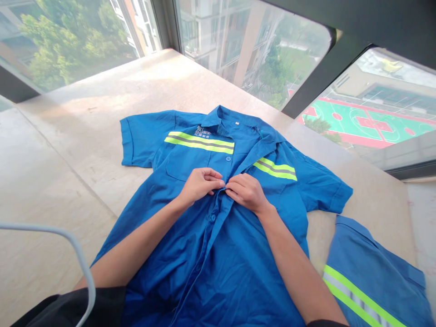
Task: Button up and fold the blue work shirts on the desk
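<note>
A blue short-sleeved work shirt with yellow and grey reflective bands lies spread on a pale stone ledge, collar pointing away from me. Both hands meet at its front placket. My left hand pinches the placket edge between thumb and fingers. Right beside it, my right hand grips the other front edge, fingers curled. Whatever button sits between the fingertips is hidden. One button shows above the hands and another button below them. Near the collar the front hangs apart.
A second blue garment with a reflective band lies at the lower right. A white cable curves across the lower left. Window frames border the stone ledge at the back, with trees, buildings and a sports court outside.
</note>
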A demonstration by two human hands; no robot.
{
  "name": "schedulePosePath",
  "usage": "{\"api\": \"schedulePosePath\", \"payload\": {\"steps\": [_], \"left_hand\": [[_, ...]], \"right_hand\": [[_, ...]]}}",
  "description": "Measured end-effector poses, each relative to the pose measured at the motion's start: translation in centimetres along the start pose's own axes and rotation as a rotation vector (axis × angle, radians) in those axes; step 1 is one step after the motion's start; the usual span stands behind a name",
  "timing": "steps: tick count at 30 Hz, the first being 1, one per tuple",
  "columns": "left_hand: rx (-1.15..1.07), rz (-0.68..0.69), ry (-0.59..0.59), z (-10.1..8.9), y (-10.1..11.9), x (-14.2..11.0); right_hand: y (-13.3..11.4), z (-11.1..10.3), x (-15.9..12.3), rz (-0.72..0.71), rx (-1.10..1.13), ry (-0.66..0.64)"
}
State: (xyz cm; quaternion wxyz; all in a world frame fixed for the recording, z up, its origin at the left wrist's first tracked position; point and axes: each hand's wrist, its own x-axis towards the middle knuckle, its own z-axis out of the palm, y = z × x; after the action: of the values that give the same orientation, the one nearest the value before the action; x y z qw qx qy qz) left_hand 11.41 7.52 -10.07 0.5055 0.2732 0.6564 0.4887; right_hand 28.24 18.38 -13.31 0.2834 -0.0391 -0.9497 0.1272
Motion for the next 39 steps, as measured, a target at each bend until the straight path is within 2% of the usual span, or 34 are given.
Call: {"api": "schedulePosePath", "payload": {"steps": [6, 10, 15, 19, 25, 28, 35, 39], "left_hand": [[-0.037, 0.066, -0.003, 0.1, -0.7, -0.2], [-0.057, 0.138, 0.057, 0.5, -1.4, -0.3], [0.041, 0.228, 0.176, 1.3, -2.0, -0.5], [0.03, 0.22, 0.192, 1.5, -2.1, -0.6], [-0.065, 0.136, 0.158, 1.5, -1.9, -0.4], [-0.037, 0.152, 0.108, 1.5, -1.7, -0.4], [0.062, 0.146, -0.103, 0.0, -1.3, -0.2], [0.164, 0.223, -0.133, -0.3, -1.7, 0.0]], "right_hand": [[-0.1, 0.1, -0.2, 0.037, -0.012, 0.023], [0.0, 0.1, -0.2, 0.014, -0.027, 0.062], [0.0, 0.1, -0.3, 0.043, 0.01, 0.015], [0.1, 0.1, -0.4, 0.056, 0.036, 0.016], [0.0, 0.2, -0.2, 0.096, 0.037, 0.027], [0.0, 0.2, -0.1, 0.123, 0.042, 0.051], [0.2, 0.2, -0.3, 0.137, 0.046, 0.013], [0.3, 0.3, -0.4, 0.104, 0.068, 0.049]]}}
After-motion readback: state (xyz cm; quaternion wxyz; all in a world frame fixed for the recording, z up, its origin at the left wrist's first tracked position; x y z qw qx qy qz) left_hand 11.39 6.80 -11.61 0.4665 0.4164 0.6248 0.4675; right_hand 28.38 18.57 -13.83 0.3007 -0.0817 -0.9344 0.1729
